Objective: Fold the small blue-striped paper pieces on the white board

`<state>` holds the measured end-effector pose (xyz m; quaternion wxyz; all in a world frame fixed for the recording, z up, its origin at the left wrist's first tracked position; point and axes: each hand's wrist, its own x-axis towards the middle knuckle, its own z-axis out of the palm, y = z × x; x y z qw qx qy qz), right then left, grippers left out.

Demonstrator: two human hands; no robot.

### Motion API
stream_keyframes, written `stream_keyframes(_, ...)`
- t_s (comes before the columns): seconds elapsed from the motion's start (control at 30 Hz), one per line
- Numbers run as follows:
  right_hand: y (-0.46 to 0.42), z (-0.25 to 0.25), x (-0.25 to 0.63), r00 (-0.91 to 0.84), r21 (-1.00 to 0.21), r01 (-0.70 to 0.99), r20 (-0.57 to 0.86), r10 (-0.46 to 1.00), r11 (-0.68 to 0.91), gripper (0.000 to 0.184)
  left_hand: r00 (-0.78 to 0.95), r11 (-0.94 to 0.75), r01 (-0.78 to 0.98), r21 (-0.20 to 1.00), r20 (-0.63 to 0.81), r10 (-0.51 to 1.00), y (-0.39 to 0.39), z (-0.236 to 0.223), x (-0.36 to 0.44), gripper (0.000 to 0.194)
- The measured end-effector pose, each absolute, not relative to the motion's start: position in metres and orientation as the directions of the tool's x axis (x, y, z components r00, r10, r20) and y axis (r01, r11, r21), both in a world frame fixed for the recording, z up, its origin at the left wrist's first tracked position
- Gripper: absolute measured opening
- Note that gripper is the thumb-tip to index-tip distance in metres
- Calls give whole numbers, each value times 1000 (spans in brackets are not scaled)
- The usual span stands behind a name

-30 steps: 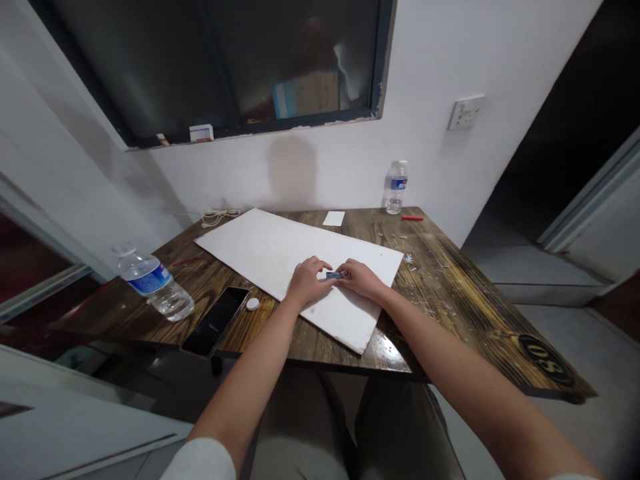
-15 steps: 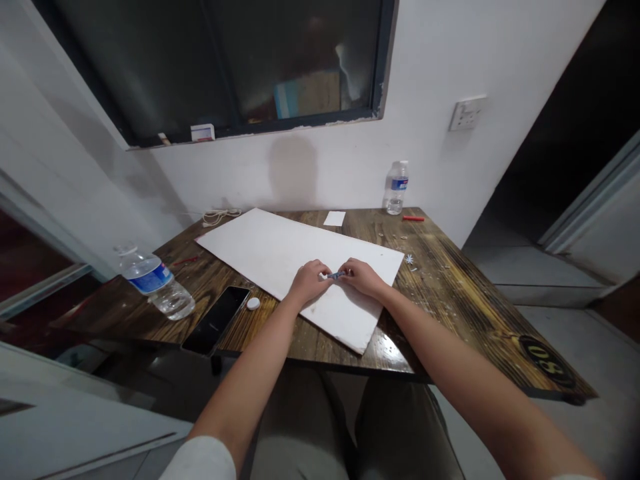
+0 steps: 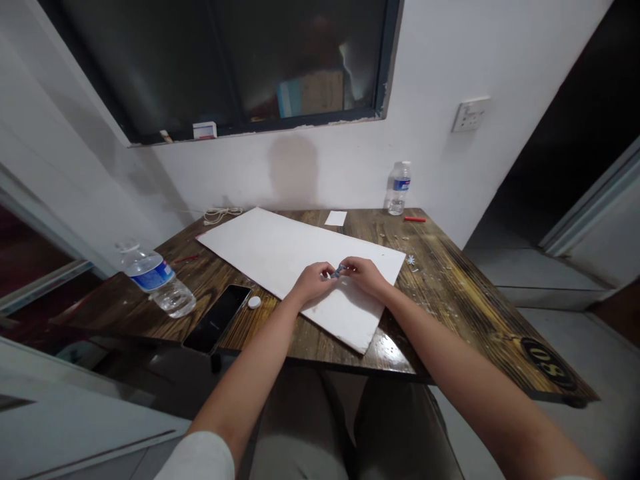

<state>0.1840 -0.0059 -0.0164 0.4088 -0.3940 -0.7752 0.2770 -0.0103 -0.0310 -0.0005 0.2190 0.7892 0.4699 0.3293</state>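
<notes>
Two-hand pinch above a white board (image 3: 280, 250)
Left hand (image 3: 313, 283), right hand (image 3: 365, 277) closed — both pinching a small blue piece (image 3: 340, 271), details unclear — calls for steady fingertip work.

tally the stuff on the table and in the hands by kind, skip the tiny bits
water bottles: 2
red sticks: 2
white board: 1
paper slip: 1
phone: 1
round white disc: 1
white cord: 1
small blue item, held between left hand and right hand: 1
total: 10
</notes>
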Motion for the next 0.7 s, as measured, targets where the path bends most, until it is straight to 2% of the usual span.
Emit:
stream_keyframes(0.17, -10, -6, 187, -472, -526, 464, 535, 701, 713, 15, 421, -490, 570, 659, 278, 863, -33, 1, -10, 29)
stream_keyframes(0.33, -13, -3, 185, -529, -447, 450, 564, 634, 773, 26, 454, -505, 565, 653, 265, 851, -30, -2, -10, 31)
stream_keyframes(0.43, -15, -4, 184, -503, -470, 456, 564, 655, 756, 29, 451, -496, 508, 704, 273, 850, -28, -4, -10, 34)
stream_keyframes(0.53, -15, -6, 183, -411, -555, 445, 571, 711, 703, 30, 465, -466, 423, 777, 255, 848, -27, -5, -10, 39)
stream_keyframes(0.7, -13, -9, 182, -336, -640, 414, 553, 762, 647, 8, 473, -367, 287, 885, 202, 858, -26, -8, -10, 36)
